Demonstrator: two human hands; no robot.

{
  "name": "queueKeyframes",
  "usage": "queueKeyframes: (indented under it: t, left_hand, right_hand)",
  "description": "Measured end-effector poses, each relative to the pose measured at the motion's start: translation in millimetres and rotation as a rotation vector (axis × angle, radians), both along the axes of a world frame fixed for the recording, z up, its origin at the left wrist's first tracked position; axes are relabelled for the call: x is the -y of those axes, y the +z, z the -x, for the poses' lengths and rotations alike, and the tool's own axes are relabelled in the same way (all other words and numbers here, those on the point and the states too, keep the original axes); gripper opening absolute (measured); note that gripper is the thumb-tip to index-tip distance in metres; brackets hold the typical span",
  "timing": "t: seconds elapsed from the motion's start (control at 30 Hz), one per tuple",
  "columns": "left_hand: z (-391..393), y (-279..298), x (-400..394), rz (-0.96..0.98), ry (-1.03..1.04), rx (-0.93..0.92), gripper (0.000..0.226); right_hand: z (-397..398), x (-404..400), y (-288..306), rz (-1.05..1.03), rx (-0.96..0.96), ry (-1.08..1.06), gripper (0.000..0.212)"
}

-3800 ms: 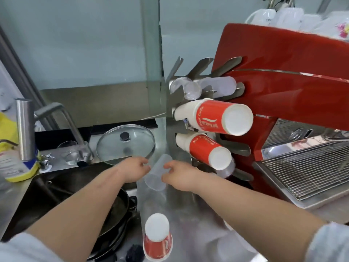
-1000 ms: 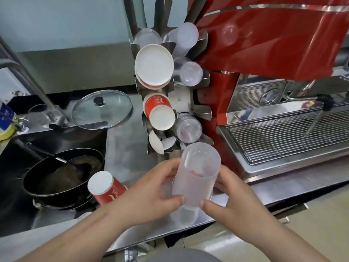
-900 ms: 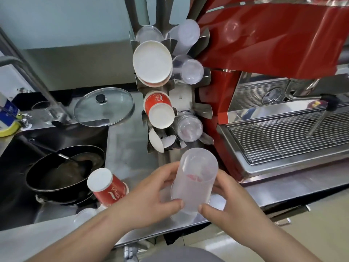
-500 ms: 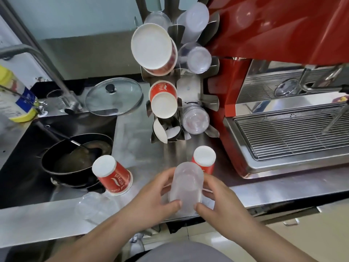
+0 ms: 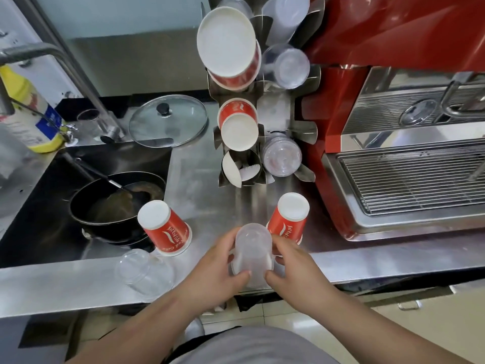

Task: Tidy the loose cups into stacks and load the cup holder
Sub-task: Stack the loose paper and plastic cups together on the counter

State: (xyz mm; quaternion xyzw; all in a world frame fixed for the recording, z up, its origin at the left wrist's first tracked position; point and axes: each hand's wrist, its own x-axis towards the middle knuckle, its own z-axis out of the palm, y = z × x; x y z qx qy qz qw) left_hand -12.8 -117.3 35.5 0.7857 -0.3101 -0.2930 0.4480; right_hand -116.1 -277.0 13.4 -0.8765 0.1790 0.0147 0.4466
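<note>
Both hands grasp a frosted plastic cup [image 5: 253,252] turned bottom-up near the front edge of the steel counter [image 5: 199,185]. The left hand [image 5: 212,269] curls around its left side with the thumb pressed on the near wall, and the right hand [image 5: 291,266] mirrors it on the right side. Whether this is 1 cup or a stack is hard to tell.

Just behind the right hand an upside-down red paper cup [image 5: 288,218] stands on the counter. Another red paper cup [image 5: 165,227] stands upside-down to the left, beside the sink, and a clear plastic cup [image 5: 144,270] lies near the counter's front edge in front of it.

The metal cup holder [image 5: 304,127] stands at the back of the counter against a red coffee machine [image 5: 393,35]. Its slots hold stacks of red paper cups and clear cups, their bottoms facing the camera.

In the sink sits a black pan [image 5: 115,203], with a glass lid [image 5: 168,120] behind it and a yellow bottle [image 5: 29,111] at far left
</note>
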Motion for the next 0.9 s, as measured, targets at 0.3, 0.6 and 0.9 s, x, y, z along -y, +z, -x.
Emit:
queueKeyframes:
  t: [0.3, 0.6, 0.9]
  left_hand:
    - [-13.8, -20.6, -4.8, -0.132, -0.029, 0.067, 0.072]
    - [-25.3, -24.8, -6.1, -0.206, -0.107, 0.114, 0.075]
    - [-39.3, -15.3, -9.5, -0.281, -0.232, 0.175, 0.076]
  right_hand:
    - [-11.2, -11.4, -8.5, -0.079, 0.024, -0.041, 0.064]
    - [-13.1, -13.3, -11.5, -0.069, -0.006, -0.028, 0.061]
    - [-17.8, 8.1, 7.5, 0.099, -0.116, 0.088, 0.042]
